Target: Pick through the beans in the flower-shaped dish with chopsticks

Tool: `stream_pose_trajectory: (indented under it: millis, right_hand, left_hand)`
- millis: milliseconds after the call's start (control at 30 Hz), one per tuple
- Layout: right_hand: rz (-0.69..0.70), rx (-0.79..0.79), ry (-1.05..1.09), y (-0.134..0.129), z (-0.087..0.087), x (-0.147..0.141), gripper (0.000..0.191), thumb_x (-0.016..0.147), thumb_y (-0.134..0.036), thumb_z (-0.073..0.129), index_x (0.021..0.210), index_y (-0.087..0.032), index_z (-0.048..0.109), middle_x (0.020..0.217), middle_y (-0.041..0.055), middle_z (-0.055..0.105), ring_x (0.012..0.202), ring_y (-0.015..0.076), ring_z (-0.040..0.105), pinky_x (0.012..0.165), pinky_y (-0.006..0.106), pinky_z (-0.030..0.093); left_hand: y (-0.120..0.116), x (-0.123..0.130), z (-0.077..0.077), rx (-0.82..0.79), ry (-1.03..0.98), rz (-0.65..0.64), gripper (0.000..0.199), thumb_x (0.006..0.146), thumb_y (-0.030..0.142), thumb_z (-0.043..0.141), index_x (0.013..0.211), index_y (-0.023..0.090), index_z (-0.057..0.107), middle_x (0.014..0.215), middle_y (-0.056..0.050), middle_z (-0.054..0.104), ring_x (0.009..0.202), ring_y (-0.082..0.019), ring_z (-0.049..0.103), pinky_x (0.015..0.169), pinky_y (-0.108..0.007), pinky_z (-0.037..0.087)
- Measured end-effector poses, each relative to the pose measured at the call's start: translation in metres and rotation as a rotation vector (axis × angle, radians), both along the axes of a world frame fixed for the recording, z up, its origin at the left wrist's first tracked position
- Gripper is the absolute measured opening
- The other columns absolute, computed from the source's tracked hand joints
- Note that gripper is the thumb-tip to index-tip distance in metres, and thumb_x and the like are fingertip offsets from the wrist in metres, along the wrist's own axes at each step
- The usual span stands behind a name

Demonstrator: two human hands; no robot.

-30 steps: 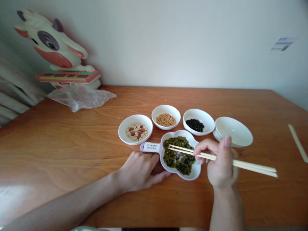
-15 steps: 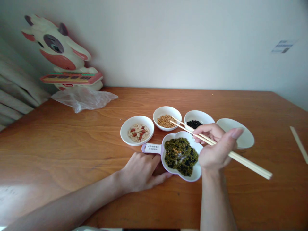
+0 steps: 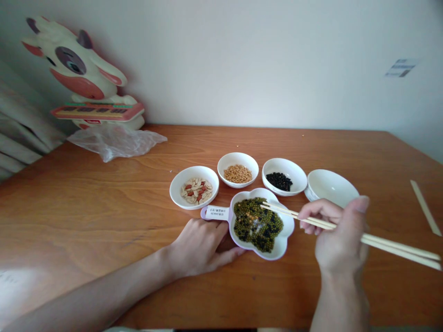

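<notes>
My right hand [image 3: 337, 226] is closed on a pair of wooden chopsticks [image 3: 398, 245], whose tips are close together over the beans in a flower-shaped dish [image 3: 287, 226]. Green beans [image 3: 244, 230] fill much of that dish, mixed with black and a few yellow ones. My left hand [image 3: 204, 246] lies at the dish's left side, below its handle [image 3: 217, 213], fingers at the rim and thumb apart. Behind the dish stand white bowls: one with peanuts [image 3: 196, 191], one with yellow beans [image 3: 237, 173], one with black beans [image 3: 278, 181], and a bowl [image 3: 332, 186] at the right.
A cow-shaped toy keyboard [image 3: 93, 110] stands at the back left, with a clear plastic bag [image 3: 116, 142] in front of it. A pale flat strip [image 3: 425, 207] lies at the table's right side. The wall [image 3: 242, 60] rises behind the table [image 3: 86, 203].
The chopstick tips have moved from the yellow-bean bowl to over the flower-shaped dish. My right hand has shifted right and toward me, uncovering the black-bean bowl. The view has turned slightly right.
</notes>
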State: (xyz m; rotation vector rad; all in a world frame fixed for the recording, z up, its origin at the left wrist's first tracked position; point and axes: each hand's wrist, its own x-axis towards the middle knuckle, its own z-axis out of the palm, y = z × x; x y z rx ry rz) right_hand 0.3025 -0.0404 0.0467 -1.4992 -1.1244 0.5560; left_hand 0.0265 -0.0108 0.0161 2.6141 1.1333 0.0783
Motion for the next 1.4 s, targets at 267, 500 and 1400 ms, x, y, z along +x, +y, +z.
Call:
stream_pose_trajectory:
  millis: [267, 500, 1400]
  right_hand:
    - [0.061, -0.094, -0.007, 0.002, -0.008, -0.002, 0.087, 0.098, -0.079, 0.017, 0.063, -0.019, 0.07, 0.05, 0.0059, 0.061, 0.047, 0.0143, 0.054, 0.044, 0.027, 0.041]
    - [0.039, -0.09, -0.048, -0.01, 0.008, -0.007, 0.085, 0.101, -0.075, 0.018, 0.063, -0.02, 0.07, 0.053, 0.0054, 0.061, 0.052, 0.0142, 0.055, 0.049, 0.028, 0.041]
    - [0.304, -0.06, -0.036, -0.007, 0.003, -0.017, 0.085, 0.102, -0.072, 0.015, 0.062, -0.022, 0.07, 0.053, 0.0038, 0.061, 0.052, 0.0139, 0.057, 0.051, 0.03, 0.041]
  left_hand:
    - [0.0, 0.0, -0.001, 0.02, -0.03, -0.005, 0.054, 0.101, 0.067, 0.047, 0.088, 0.017, 0.063, 0.085, -0.009, 0.075, 0.069, -0.021, 0.067, 0.06, -0.03, 0.048]
    - [-0.001, 0.0, -0.002, 0.025, -0.011, -0.01, 0.054, 0.102, 0.067, 0.046, 0.091, 0.017, 0.064, 0.088, -0.01, 0.075, 0.072, -0.023, 0.069, 0.062, -0.032, 0.05]
    - [0.0, 0.0, -0.002, 0.031, -0.004, -0.023, 0.055, 0.103, 0.068, 0.042, 0.098, 0.018, 0.065, 0.093, -0.009, 0.075, 0.074, -0.023, 0.069, 0.063, -0.032, 0.05]
